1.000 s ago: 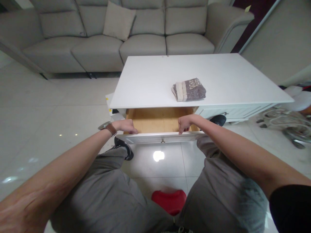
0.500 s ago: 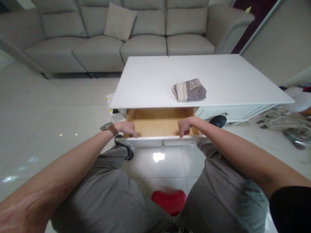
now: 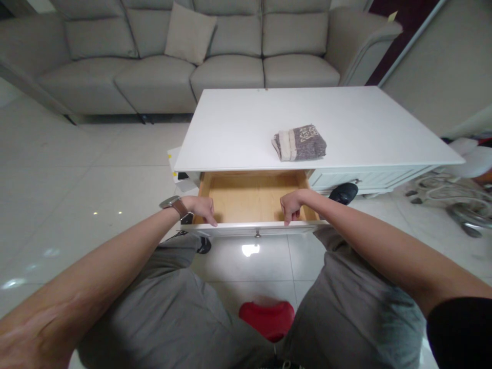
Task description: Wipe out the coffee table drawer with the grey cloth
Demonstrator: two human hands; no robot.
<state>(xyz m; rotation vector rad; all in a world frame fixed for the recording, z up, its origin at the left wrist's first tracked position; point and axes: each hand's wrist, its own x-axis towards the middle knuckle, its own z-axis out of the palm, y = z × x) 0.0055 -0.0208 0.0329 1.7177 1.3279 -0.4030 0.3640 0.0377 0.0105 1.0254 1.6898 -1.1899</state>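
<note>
A wooden drawer (image 3: 249,197) with a white front is pulled out of the white coffee table (image 3: 238,128). My left hand (image 3: 203,208) grips the top edge of the drawer front near its left end, thumb on the edge and fingers inside. Toward the right end, my right hand (image 3: 292,206) is closed over the same edge, its fingers curled inside the drawer. A small round knob (image 3: 258,233) sits on the drawer front between the hands. On the tabletop beyond the drawer lies a folded grey-brown cloth (image 3: 307,142) with a pale band and light lettering.
A grey sofa (image 3: 230,72) with a cushion (image 3: 190,33) stands behind the table. My knees flank the drawer, and a red seat (image 3: 267,319) shows between my legs. A second drawer front (image 3: 342,178) is at the right. Coiled hoses (image 3: 449,187) lie on the floor at far right.
The drawer has come a little farther out toward me, and both hands have moved with it, still on its front edge. The folded cloth has stayed in place.
</note>
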